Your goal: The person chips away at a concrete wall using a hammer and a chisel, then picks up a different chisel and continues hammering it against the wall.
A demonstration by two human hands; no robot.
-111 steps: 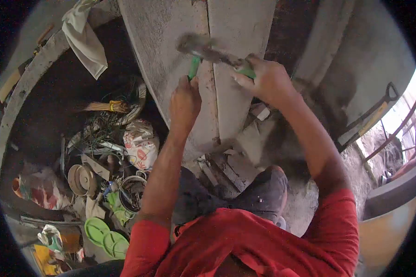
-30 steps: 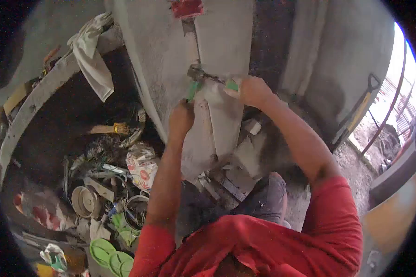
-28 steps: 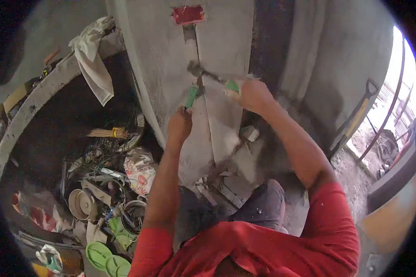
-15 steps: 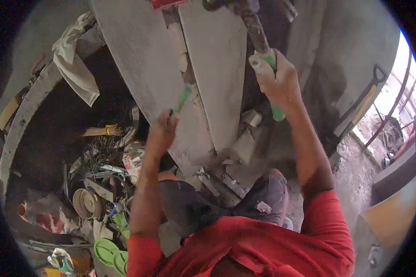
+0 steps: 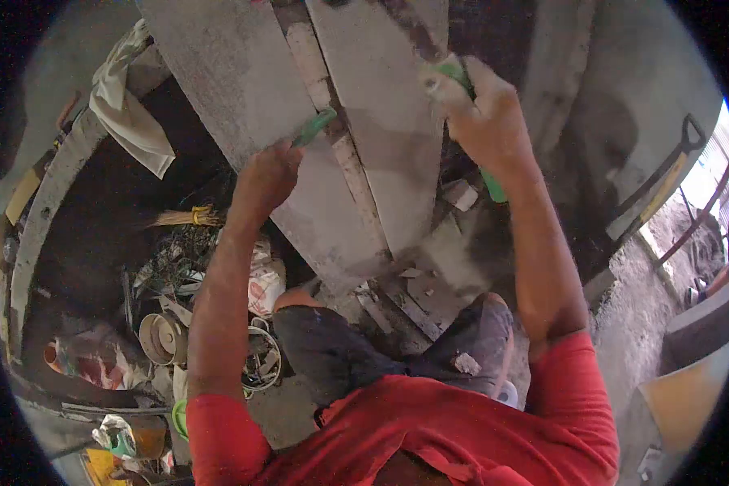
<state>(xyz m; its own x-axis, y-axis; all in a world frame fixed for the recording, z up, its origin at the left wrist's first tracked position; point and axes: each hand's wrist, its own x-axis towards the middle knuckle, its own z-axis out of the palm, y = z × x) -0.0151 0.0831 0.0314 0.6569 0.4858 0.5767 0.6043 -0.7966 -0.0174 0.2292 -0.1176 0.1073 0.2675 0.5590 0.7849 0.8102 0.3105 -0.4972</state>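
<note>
My right hand [image 5: 490, 117] is closed around the green grip of a hammer [image 5: 492, 186], raised on the right. Its dark shaft runs up and left past the top edge, so the head is out of view. On the left, my left hand [image 5: 269, 174] is wrapped round a chisel with a green grip [image 5: 314, 127]. The chisel points at the rough brownish strip [image 5: 356, 174] between two grey slabs [image 5: 235, 97]; whether its tip touches cannot be made out.
Broken chunks [image 5: 460, 194] and rubble lie at the slabs' foot, between my knees. On the left are a white cloth [image 5: 130, 113] over a curved ledge, a twig bundle [image 5: 186, 217] and a round metal pot [image 5: 162, 338]. A long-handled tool [image 5: 660, 190] leans at right.
My right hand has risen a little, and the hammer head has gone out past the top edge. My left hand has shifted up and left with the chisel. The view has moved slightly.
</note>
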